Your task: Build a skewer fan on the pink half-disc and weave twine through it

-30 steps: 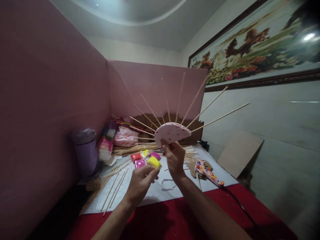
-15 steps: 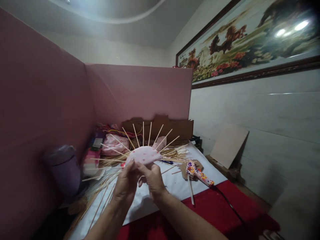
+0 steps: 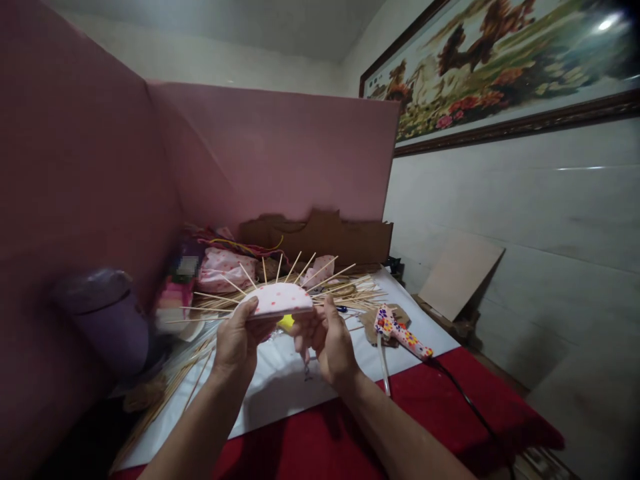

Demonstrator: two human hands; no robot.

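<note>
A half-round piece covered in white fabric with pinkish-red dots is held up above the table. Thin wooden sticks fan out from its curved edge. My left hand grips its left end, thumb on the front face and the other fingers behind. At the lower right end is my right hand, its thumb apart and its fingers loosely curled under the flat edge; whether they touch it I cannot tell. Something yellow shows just below the piece, partly hidden.
A flower-patterned glue gun with a glue stick lies on brown cardboard, its black cord trailing right. Loose sticks lie at left and behind. Dotted fabric and torn cardboard are at the back. A lidded purple bin stands left.
The half-round piece has tipped, so its flat lower edge shows. My left hand has shifted to its left end, and my right hand has moved right with its thumb off the fabric.
</note>
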